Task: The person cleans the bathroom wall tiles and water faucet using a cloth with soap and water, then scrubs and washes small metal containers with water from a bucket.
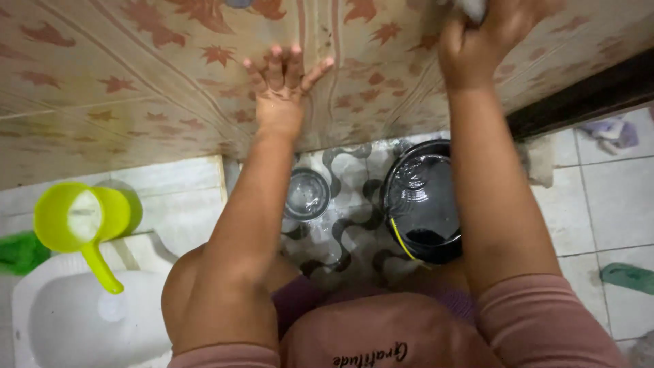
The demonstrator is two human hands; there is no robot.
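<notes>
Overhead, hands point(381, 58) against wall point(136, 102), seemingly.

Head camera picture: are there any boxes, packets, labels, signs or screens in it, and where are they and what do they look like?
No boxes, packets, signs or screens show.
Printed lettering: the only label-like thing, a short dark cursive line on the pink garment at the bottom edge, upside down from this view.
Black bucket: on the patterned floor by the wall, round, shiny, no label visible.
Green jug: at left, lime with a handle, plain.
</notes>
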